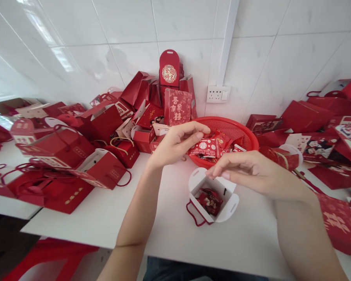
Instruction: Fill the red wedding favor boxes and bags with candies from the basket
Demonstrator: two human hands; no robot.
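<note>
My left hand [183, 138] is over the near left side of a red plastic basket [253, 136]. Its fingers reach forward, with the thumb a little apart, just above a red candy packet [204, 146] with white dots. No packet shows clearly between its fingers. My right hand [242, 169] hovers at the back flap of a small open gift box [229, 207], fingers loosely bent and nothing visible in them. The box is white inside, with rounded flaps spread and a dark red cord handle [197, 218] at its left. Red wrapped packets [210, 201] lie inside it.
Red gift boxes [102, 168] with cord handles crowd the left side of the white table [169, 234]. More boxes [307, 117] are piled at right. A tall box [178, 107] stands against the tiled wall, near a socket [218, 94]. A red stool [49, 253] is below at left.
</note>
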